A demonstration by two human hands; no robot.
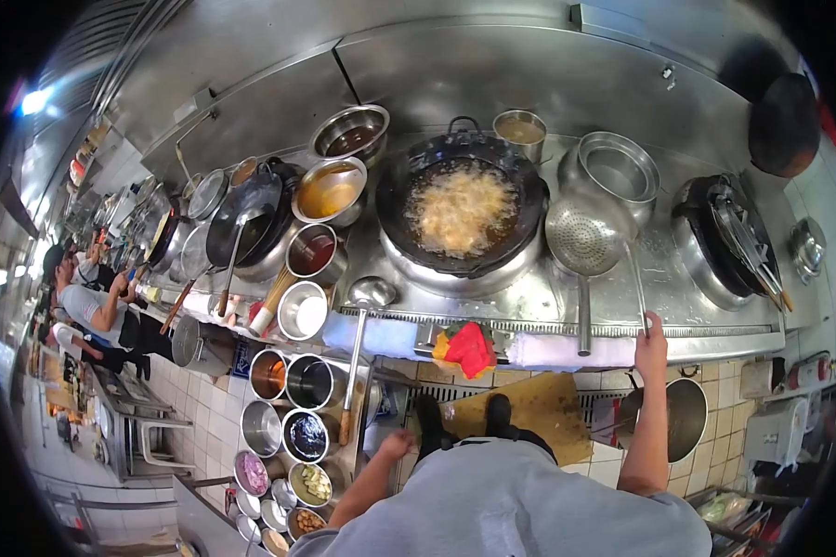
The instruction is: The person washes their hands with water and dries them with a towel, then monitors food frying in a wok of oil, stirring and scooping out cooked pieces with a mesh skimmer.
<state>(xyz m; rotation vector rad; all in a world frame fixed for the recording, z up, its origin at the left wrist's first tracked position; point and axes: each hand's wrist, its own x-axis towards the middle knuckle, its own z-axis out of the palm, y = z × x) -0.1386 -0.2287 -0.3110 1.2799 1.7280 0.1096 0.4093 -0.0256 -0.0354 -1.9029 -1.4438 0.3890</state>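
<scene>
The right hand (pixel 652 339) has its fingers closed around a long thin metal handle (pixel 638 288), which slants up over the steel counter to the right of the wok; it is slender, grey and shiny, and its upper end meets the rim of a perforated skimmer (pixel 585 234), so what head it carries cannot be told. The skimmer is broad, round and dull silver, peppered with small holes, its own thicker handle pointing down over the counter's edge. The left hand (pixel 398 445) hangs low beside the person's body, fingers apparently curled; how tightly, or whether around anything, cannot be told. In the black wok (pixel 395 209), a pale golden mass of food (pixel 463 211) sits amid foaming bubbles. Beside it, a steel ladle (pixel 372 292) lies with its wooden grip downward. A dark blue box (pixel 241 357) at floor level, left of the steel pots, bears white lettering too small to read.
</scene>
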